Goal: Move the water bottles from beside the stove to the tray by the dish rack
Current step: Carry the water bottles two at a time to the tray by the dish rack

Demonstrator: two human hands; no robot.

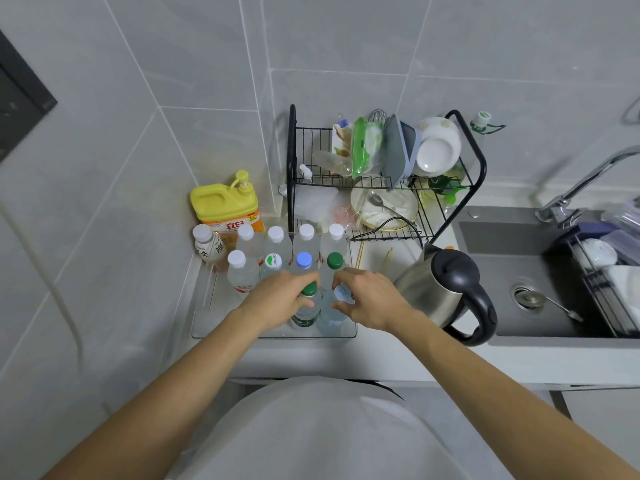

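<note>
A clear plastic tray (202,323) sits on the counter in front of the black dish rack (381,183). Several water bottles stand upright in it, with white caps (276,234), one blue cap (304,260) and one green cap (335,260). My left hand (278,301) is wrapped around the neck of a green-capped bottle (304,315) at the tray's front. Beside it stands a light-blue-capped bottle (332,317), with my right hand (367,299) gripping its top. Both bottles are upright and touch each other.
A yellow detergent jug (225,206) and a small white-capped bottle (206,242) stand left of the rack. A steel kettle (446,292) is close to my right hand. Chopsticks (386,259) lie by the rack. The sink (540,296) and tap (581,187) are at the right.
</note>
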